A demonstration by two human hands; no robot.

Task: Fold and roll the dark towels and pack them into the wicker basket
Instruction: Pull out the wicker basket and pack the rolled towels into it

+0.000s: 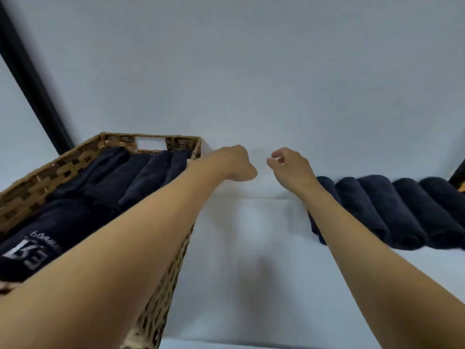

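Forearms nearest, bare, rising from 7 and 5 o'clock toward the middle.

At 9 o'clock, wicker basket on the white surface, handle slot cut in its far wall at 11. Inside, rolled dark towels laid side by side, snug against the far and right walls. Nearer, at 8 o'clock, dark cloth with white lettering. Far off at 10 o'clock, a slanting black bar.

Over the basket's right wall, the left forearm. Left hand just past the basket's far right corner, near the middle, fingers curled under into a fist, gripping nothing that shows.

Just beside it but apart, right hand, fingers curled as well, thumb and forefinger nearly meeting, nothing between them.

At 3 o'clock, partly hidden behind the right forearm, row of rolls on the surface, each touching the next, well apart from the basket.

Judging from this, mid-packing: much already in the basket, several rolls yet to go across.

To do the next transfer well:
- Reach right to 3 o'clock and take the roll at the basket end of the row.
- Grip round its middle, fingers over the loose edge, to stop it unwinding.
- Carry low and lay it parallel to those already packed, loose edge down.
- Press it snug against its neighbour.
- Cannot tell how much room is left under the left forearm, so check before lowering.
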